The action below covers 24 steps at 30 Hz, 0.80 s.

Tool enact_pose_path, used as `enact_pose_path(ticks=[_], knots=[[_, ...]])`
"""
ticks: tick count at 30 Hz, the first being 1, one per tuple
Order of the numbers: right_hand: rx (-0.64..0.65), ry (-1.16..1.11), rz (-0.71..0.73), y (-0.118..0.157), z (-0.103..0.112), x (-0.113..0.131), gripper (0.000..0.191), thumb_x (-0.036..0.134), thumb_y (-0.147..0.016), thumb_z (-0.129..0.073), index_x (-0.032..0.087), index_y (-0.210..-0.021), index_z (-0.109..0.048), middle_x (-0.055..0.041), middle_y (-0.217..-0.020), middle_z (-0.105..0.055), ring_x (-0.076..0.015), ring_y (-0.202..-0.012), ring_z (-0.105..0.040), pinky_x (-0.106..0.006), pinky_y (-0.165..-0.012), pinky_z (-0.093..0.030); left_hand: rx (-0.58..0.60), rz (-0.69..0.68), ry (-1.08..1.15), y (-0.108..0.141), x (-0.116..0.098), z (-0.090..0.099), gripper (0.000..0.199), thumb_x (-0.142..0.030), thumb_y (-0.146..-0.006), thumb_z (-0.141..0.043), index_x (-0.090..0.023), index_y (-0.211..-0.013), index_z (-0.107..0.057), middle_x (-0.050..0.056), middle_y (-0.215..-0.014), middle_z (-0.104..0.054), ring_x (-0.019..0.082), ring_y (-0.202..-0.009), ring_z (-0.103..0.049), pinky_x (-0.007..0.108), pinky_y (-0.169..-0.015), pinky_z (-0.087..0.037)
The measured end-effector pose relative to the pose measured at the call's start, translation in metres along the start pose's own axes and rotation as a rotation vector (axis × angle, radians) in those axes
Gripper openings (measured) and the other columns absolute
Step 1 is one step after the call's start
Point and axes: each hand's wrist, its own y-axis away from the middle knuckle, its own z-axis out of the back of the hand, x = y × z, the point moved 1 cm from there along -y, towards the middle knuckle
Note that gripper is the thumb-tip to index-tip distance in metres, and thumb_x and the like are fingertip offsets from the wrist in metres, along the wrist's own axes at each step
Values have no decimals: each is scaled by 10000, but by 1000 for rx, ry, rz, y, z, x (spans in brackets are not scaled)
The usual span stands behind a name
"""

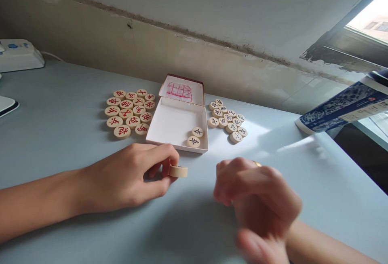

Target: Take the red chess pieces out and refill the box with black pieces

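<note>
My left hand [145,173] is closed, pinching a round wooden Chinese chess piece [178,171] between thumb and fingers just in front of the box. Only the rim of that piece shows clearly. My right hand [254,195] is over the table to the right, blurred, with its fingers curled and the thumb well apart; I see nothing in it. The shallow white box [172,118] lies between two groups of pieces. Inside its near right corner are two black-marked pieces [193,141], one partly over or against the other.
Several red-marked pieces [125,113] lie left of the box, and several dark-marked pieces [228,117] to its right. The box's lid [183,88] stands open behind it. A blue patterned cylinder [342,104] leans at the table's right edge. A white device [21,55] is far left.
</note>
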Motion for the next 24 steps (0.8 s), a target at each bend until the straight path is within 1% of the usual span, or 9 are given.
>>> enact_pose_path(ticks=[3, 5, 7, 10, 12, 16, 18, 21, 24], knots=[[278, 33, -167, -5, -1, -13, 182, 144, -917, -635, 236, -788, -546, 74, -576, -501, -68, -458, -384, -229, -429, -313, -16, -22, 12, -1, 0, 0, 49, -176, -910, -569, -222, -901, -585, -75, -721, -599, 77, -590, -518, 174, -558, -398], [403, 22, -321, -6, -1, -20, 238, 183, -971, -635, 214, -754, -543, 95, -550, -460, -46, -458, -337, -200, -426, -283, -35, -30, 8, 0, 1, 0, 46, -177, -912, -567, -219, -899, -580, -78, -704, -579, 72, -578, -510, 171, -548, -388], [421, 33, -417, -7, -1, -22, 306, 255, -1019, -608, 201, -725, -543, 92, -545, -444, -42, -469, -330, -192, -434, -275, -48, -36, 2, 1, 1, -1, 52, -173, -916, -558, -219, -899, -577, -80, -699, -564, 68, -573, -504, 169, -542, -379], [403, 83, -444, -6, -2, -20, 328, 283, -1018, -595, 199, -707, -532, 86, -550, -435, -48, -482, -331, -200, -446, -268, -37, -29, 2, 2, 1, -1, 62, -166, -915, -554, -223, -909, -579, -80, -697, -557, 70, -572, -500, 172, -538, -370], [377, 110, -466, -6, -2, -19, 291, 287, -1002, -600, 209, -733, -519, 86, -561, -450, -54, -483, -334, -207, -450, -269, -28, -16, 11, 2, 1, -1, 68, -160, -902, -556, -223, -910, -581, -79, -685, -546, 75, -562, -489, 179, -531, -362], [390, 93, -533, -7, -2, -18, 140, 303, -1012, -590, 223, -914, -531, 98, -574, -517, -64, -476, -386, -210, -473, -308, -31, -25, 32, 1, 1, 0, 97, -142, -872, -547, -223, -916, -575, -78, -675, -535, 82, -542, -469, 191, -534, -365], [427, 59, -529, -8, -1, -18, 115, 297, -1014, -595, 224, -950, -535, 95, -591, -548, -66, -484, -414, -210, -488, -329, -34, -49, 28, 1, 2, -1, 129, -125, -873, -550, -228, -946, -578, -83, -687, -539, 78, -537, -460, 187, -542, -375], [439, 26, -500, -8, 0, -19, 125, 271, -995, -622, 221, -913, -542, 74, -644, -591, -66, -506, -443, -209, -502, -358, -44, -95, 10, 2, 3, -1, 173, -98, -890, -559, -238, -990, -581, -89, -719, -559, 68, -549, -465, 174, -545, -379], [434, 16, -499, -8, 0, -20, 121, 267, -978, -652, 217, -921, -558, 91, -622, -544, -64, -499, -422, -206, -511, -386, -52, -108, 12, 2, 4, -2, 185, -91, -892, -563, -243, -994, -580, -86, -741, -572, 68, -564, -481, 176, -543, -379]])
